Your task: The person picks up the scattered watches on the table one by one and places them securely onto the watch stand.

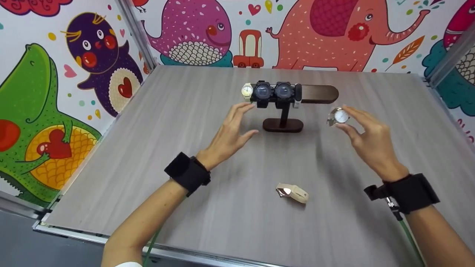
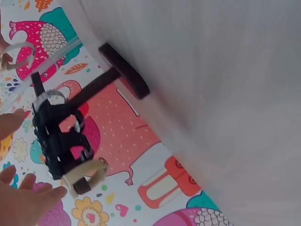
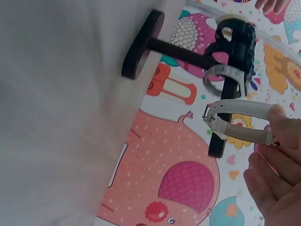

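My right hand (image 1: pixel 371 137) pinches a white-faced watch (image 1: pixel 341 116) by its case, thumb below and fingers above. In the right wrist view its pale strap (image 3: pixel 244 109) forms a buckled loop, overlapping the bare end of the dark bar. My left hand (image 1: pixel 232 129), fingers extended and thumb apart, is by the left end of the watch stand (image 1: pixel 321 94), fingertips close to a cream watch (image 1: pixel 247 91) there. Two black watches (image 1: pixel 263 91) and another with a grey strap (image 3: pixel 225 73) sit beside it on the bar.
A cream watch-like item (image 1: pixel 297 193) with a shiny face lies on the grey wooden table (image 1: pixel 222 215), nearer me than the stand. The stand's oval base (image 1: pixel 282 125) rests toward the back. Cartoon-printed panels (image 1: pixel 200 29) border the table's back and sides.
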